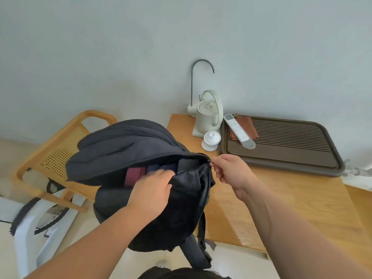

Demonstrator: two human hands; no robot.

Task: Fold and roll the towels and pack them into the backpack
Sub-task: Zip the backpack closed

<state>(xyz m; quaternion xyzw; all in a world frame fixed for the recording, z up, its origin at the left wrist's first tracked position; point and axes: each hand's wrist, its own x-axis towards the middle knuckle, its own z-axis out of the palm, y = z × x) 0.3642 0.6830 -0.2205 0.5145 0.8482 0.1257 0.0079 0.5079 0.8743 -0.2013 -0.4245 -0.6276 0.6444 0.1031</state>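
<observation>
A black backpack (124,150) stands open at the left end of the wooden table (291,198), its top flap thrown back. Inside its mouth sit rolled towels: a maroon one (133,175) and dark blue ones (159,168) beside it. My left hand (153,190) grips the near edge of the opening, fingers curled over the rim just in front of the towels. My right hand (229,170) pinches the zipper pull (210,161) at the right end of the opening.
A dark slatted tea tray (302,158) holds a white remote (238,130) and a brown cloth (247,125). A cream kettle (208,113), a gooseneck tap (198,77) and a white lidded cup (211,139) stand behind the bag. A wooden cane chair (54,156) is at the left.
</observation>
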